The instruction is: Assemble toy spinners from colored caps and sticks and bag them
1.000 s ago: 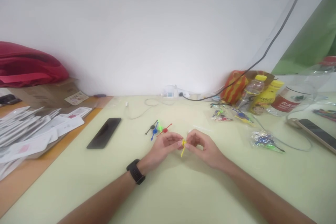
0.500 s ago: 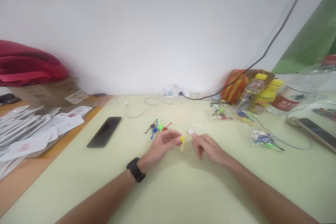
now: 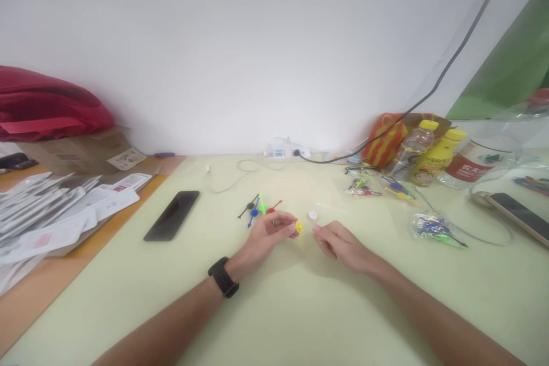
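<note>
Between the thumb and fingertips of my left hand is a small yellow plastic arrow spinner; mostly its round hub shows. My right hand is closed in a pinch, and whatever its fingertips hold is too small to make out. Just beyond those fingertips a small white disc lies on the table. Behind my left hand are a black arrow spinner, a blue one, a green one and a red one, the last partly hidden by the hand.
A black phone lies to the left, near stacked white packets. To the right are a plastic bag of spinner parts, drink bottles and another phone. A power strip sits against the wall.
The yellow spinner has turned in my left hand, so its arrow arm no longer hangs down in view. My right fingertips have drawn slightly back from the white disc into a pinch.
</note>
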### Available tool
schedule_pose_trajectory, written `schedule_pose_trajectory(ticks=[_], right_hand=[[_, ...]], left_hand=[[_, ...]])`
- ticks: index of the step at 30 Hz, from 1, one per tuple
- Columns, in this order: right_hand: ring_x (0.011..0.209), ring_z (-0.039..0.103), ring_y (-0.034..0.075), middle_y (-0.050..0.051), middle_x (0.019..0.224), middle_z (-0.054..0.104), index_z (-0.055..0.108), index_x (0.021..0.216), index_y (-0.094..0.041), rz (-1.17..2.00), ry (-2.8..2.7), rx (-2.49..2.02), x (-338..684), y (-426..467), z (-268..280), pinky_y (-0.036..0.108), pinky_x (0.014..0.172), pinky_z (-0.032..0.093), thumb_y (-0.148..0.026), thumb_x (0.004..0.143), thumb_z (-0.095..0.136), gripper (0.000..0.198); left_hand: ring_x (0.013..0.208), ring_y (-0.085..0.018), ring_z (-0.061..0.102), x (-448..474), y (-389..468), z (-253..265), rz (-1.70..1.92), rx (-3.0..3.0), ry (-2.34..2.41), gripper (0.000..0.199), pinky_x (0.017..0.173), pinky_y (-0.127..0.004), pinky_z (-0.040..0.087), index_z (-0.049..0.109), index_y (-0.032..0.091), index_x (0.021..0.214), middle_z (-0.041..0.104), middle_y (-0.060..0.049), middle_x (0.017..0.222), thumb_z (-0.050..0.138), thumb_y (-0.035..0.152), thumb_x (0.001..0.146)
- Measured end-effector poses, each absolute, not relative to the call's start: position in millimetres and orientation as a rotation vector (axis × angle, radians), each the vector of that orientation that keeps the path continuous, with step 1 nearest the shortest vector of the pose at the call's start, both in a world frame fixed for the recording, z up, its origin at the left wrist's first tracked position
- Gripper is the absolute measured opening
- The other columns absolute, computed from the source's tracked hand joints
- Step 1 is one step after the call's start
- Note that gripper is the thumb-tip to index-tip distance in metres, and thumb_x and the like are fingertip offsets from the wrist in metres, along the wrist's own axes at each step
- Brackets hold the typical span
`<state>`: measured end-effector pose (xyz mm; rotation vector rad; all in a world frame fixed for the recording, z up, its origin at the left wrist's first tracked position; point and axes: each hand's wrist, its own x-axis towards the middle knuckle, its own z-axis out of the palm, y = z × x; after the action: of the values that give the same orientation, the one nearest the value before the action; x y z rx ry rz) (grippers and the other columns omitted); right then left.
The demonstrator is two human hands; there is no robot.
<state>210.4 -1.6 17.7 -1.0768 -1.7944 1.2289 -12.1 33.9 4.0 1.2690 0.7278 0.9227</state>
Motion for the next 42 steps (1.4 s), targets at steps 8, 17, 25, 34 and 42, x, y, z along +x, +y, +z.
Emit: schedule_pose_trajectory(ticks=[8,17,25,34,42], right_hand=[[0.06,0.037,0.013,-0.004,0.065,0.04,0.045,0.069,-0.022,1.035,-1.694,-1.067,210.9,3.5,22.8,0.027,0.056,0.032,-0.057,0.097,0.056,0.047],[0.059,0.046,0.015,-0.004,0.066,0.05,0.06,0.094,-0.022,0.741,-1.749,-1.274,231.9,22.3,5.7,0.028,0.057,0.036,-0.044,0.098,0.054,0.023],[0.086,0.063,0.021,0.003,0.089,0.069,0.068,0.1,-0.022,0.18,-1.94,-1.798,276.8,49.3,-13.7,0.03,0.067,0.036,-0.026,0.089,0.058,0.016],[0.088,0.063,0.02,0.003,0.093,0.071,0.07,0.096,-0.023,0.157,-2.015,-1.891,278.2,49.8,-16.0,0.029,0.067,0.034,-0.019,0.09,0.056,0.016],[0.088,0.064,0.02,0.003,0.093,0.071,0.072,0.096,-0.024,0.15,-2.023,-1.88,281.2,51.8,-19.0,0.028,0.066,0.034,-0.022,0.092,0.055,0.018]], left_hand=[[0.087,-0.019,0.068,-12.2,32.7,5.5,0.912,1.294,0.736,0.027,0.086,-0.034,0.055,0.074,0.016,0.102,0.072,-0.009,0.096,0.078,0.037,0.086],[0.088,-0.019,0.069,-13.2,34.7,7.9,0.93,1.231,0.776,0.025,0.09,-0.035,0.054,0.076,0.018,0.101,0.073,-0.008,0.096,0.08,0.036,0.084],[0.09,-0.017,0.069,-14.3,37.4,7.1,0.931,1.173,0.825,0.028,0.092,-0.035,0.055,0.077,0.017,0.105,0.061,-0.015,0.141,0.08,0.037,0.085],[0.09,-0.017,0.07,-14.7,39.4,4.9,0.932,1.078,0.802,0.03,0.098,-0.038,0.053,0.078,0.017,0.106,0.064,-0.015,0.136,0.081,0.037,0.084],[0.092,-0.015,0.069,-16.1,42.8,2.5,0.927,0.997,0.777,0.026,0.099,-0.035,0.051,0.078,0.017,0.108,0.062,-0.012,0.138,0.078,0.033,0.087]])
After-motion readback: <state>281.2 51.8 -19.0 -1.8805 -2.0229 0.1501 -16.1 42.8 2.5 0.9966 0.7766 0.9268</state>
